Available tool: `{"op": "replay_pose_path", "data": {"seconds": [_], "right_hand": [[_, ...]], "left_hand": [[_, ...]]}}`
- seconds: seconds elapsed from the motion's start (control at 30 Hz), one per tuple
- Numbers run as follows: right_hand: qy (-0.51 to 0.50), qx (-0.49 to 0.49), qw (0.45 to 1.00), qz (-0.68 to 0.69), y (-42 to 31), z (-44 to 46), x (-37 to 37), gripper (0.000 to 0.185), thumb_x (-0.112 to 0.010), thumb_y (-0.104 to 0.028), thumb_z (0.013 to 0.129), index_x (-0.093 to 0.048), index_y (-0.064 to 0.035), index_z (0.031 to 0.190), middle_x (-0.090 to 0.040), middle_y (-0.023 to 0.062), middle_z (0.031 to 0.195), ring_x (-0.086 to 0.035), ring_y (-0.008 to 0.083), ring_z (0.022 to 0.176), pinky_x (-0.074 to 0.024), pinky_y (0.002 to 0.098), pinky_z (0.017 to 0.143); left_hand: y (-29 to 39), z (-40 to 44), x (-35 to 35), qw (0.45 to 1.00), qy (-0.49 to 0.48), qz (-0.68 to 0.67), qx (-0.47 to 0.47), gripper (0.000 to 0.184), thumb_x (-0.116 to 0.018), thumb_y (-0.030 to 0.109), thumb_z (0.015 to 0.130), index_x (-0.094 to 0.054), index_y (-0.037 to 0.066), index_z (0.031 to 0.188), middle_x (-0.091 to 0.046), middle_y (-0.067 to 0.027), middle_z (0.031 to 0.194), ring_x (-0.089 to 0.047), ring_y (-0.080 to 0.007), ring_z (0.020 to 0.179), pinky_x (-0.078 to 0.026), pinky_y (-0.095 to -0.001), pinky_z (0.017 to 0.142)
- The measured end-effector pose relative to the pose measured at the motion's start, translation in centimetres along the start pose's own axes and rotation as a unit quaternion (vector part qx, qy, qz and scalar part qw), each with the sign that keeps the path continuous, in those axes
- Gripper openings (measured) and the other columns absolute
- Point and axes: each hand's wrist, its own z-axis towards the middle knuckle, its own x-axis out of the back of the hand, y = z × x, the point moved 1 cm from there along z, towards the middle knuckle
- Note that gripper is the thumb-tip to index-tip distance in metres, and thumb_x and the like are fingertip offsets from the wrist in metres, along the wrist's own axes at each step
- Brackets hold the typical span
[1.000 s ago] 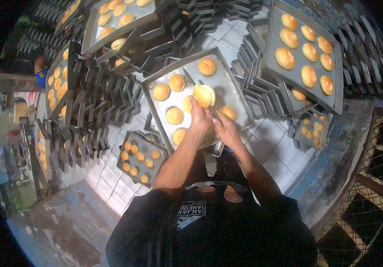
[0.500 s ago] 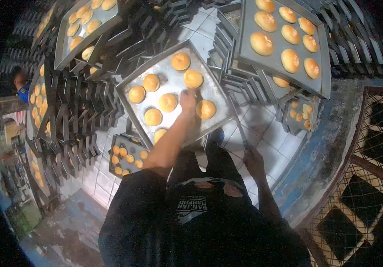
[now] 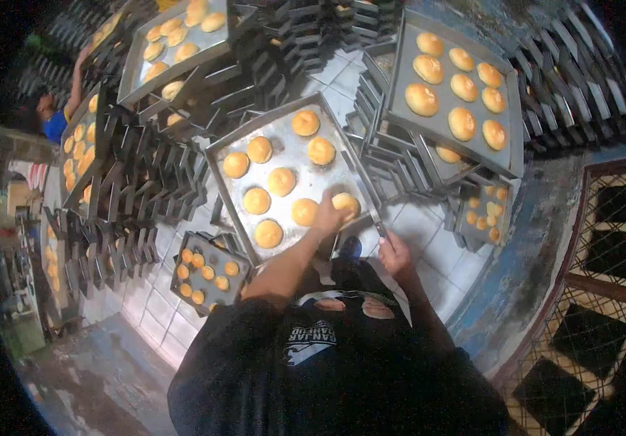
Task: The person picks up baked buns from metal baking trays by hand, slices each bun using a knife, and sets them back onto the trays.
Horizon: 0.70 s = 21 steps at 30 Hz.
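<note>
Over the tray [image 3: 331,182], near its right near corner, the left hand [image 3: 327,216] is meeting the bun [image 3: 348,200] from the left side — whether the fingers are closing on it, I cannot tell. Farther from the bun, just outside that corner, the right hand [image 3: 396,256] is gripping the knife [image 3: 375,217] — its length is pointing forward and slightly left.

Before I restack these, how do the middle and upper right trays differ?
The middle tray looks bright and worn; the upper right tray looks duller, more evenly grey. The left hand is at a bun in the middle tray; no hand touches the upper right tray. Both hold golden buns.
</note>
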Motion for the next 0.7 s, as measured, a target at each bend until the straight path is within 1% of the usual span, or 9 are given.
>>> {"op": "replay_pose_path", "data": {"seconds": [0.07, 0.13, 0.2, 0.27, 0.37, 0.4, 0.43, 0.5, 0.7], "right_hand": [[-0.018, 0.012, 0.999, 0.033, -3.3, 0.5, -0.8, 0.044, -0.049, -0.025, 0.104, -0.053, -0.0039, 0.142, -0.055, 0.0023, 0.069, -0.053, 0.0098, 0.059, -0.0438, 0.029, 0.054], [-0.07, -0.029, 0.982, 0.176, -4.2, 1.5, -2.4, 0.048, -0.053, -0.021, 0.104, -0.046, -0.0075, 0.149, -0.057, 0.0003, 0.073, -0.045, 0.0038, 0.055, -0.0379, 0.0206, 0.046], [-0.105, 0.002, 0.986, 0.131, -8.0, 1.1, -3.5, 0.044, -0.053, -0.021, 0.102, -0.053, -0.0066, 0.143, -0.054, -0.0039, 0.075, -0.048, 0.0075, 0.064, -0.0428, 0.0251, 0.059], [-0.128, 0.048, 0.983, 0.119, -9.9, 1.3, -5.7, 0.043, -0.054, -0.022, 0.102, -0.054, -0.0054, 0.141, -0.062, 0.0012, 0.079, -0.057, 0.0115, 0.067, -0.0476, 0.0284, 0.062], [-0.14, 0.13, 0.981, -0.024, -13.2, 0.9, -8.3, 0.044, -0.058, -0.02, 0.099, -0.055, -0.0023, 0.139, -0.071, 0.0199, 0.11, -0.071, 0.0272, 0.098, -0.0535, 0.0379, 0.084], [-0.153, 0.141, 0.978, -0.026, -14.0, 0.5, -9.1, 0.044, -0.058, -0.02, 0.099, -0.055, -0.0023, 0.139, -0.071, 0.0199, 0.11, -0.071, 0.0272, 0.098, -0.0535, 0.0379, 0.084], [-0.14, 0.201, 0.969, -0.04, -15.0, -0.2, -9.9, 0.045, -0.058, -0.02, 0.099, -0.054, -0.0021, 0.14, -0.07, 0.0225, 0.114, -0.07, 0.0317, 0.102, -0.0533, 0.0394, 0.086], [-0.133, 0.288, 0.947, -0.056, -15.8, -1.0, -11.1, 0.045, -0.057, -0.016, 0.099, -0.053, 0.0, 0.141, -0.064, 0.0308, 0.123, -0.065, 0.0432, 0.112, -0.0524, 0.0441, 0.092], [-0.131, 0.404, 0.9, -0.098, -17.1, -3.2, -12.7, 0.043, -0.057, -0.01, 0.098, -0.053, 0.0036, 0.138, -0.064, 0.0313, 0.119, -0.065, 0.0453, 0.108, -0.0533, 0.0465, 0.087]], "left_hand": [[1.1, -0.5, 2.0, 0.989, 0.041, -0.141, 0.014, 0.065, -0.081, 0.019, 0.084, -0.045, 0.002, 0.135, -0.06, -0.0169, 0.128, -0.063, -0.0322, 0.117, -0.05, -0.0442, 0.102], [5.0, -1.9, 5.7, 0.873, 0.072, -0.476, 0.079, 0.055, -0.073, 0.021, 0.092, -0.045, 0.005, 0.136, -0.064, -0.0118, 0.123, -0.065, -0.0275, 0.114, -0.051, -0.0451, 0.102], [6.2, -2.2, 9.2, 0.845, 0.126, -0.52, -0.015, 0.049, -0.065, 0.037, 0.097, -0.051, 0.008, 0.135, -0.068, -0.0099, 0.117, -0.066, -0.0273, 0.112, -0.053, -0.0469, 0.1], [7.4, -3.3, 13.2, 0.728, 0.104, -0.677, -0.019, 0.051, -0.057, 0.05, 0.099, -0.056, 0.011, 0.132, -0.068, -0.0081, 0.116, -0.065, -0.0273, 0.113, -0.053, -0.0475, 0.098], [7.1, -4.2, 18.5, 0.697, 0.144, -0.7, -0.059, 0.049, -0.056, 0.059, 0.096, -0.064, 0.014, 0.116, -0.072, -0.0059, 0.106, -0.069, -0.0245, 0.1, -0.056, -0.0431, 0.09], [8.0, -5.1, 20.2, 0.687, 0.103, -0.713, -0.099, 0.044, -0.057, 0.057, 0.096, -0.065, 0.016, 0.112, -0.073, -0.0047, 0.104, -0.07, -0.0227, 0.096, -0.057, -0.0414, 0.088], [9.1, -4.8, 21.0, 0.642, 0.238, -0.725, -0.074, 0.05, -0.063, 0.062, 0.089, -0.068, 0.013, 0.1, -0.072, -0.0049, 0.089, -0.069, -0.0228, 0.077, -0.059, -0.0396, 0.07], [9.7, -6.0, 23.0, 0.626, 0.246, -0.733, -0.097, 0.049, -0.065, 0.061, 0.089, -0.068, 0.013, 0.098, -0.071, -0.005, 0.088, -0.068, -0.0223, 0.076, -0.057, -0.0381, 0.067], [10.1, -8.5, 26.5, 0.614, 0.159, -0.749, -0.193, 0.042, -0.067, 0.055, 0.09, -0.066, 0.013, 0.091, -0.064, -0.0048, 0.083, -0.06, -0.023, 0.073, -0.052, -0.0362, 0.059]]}}
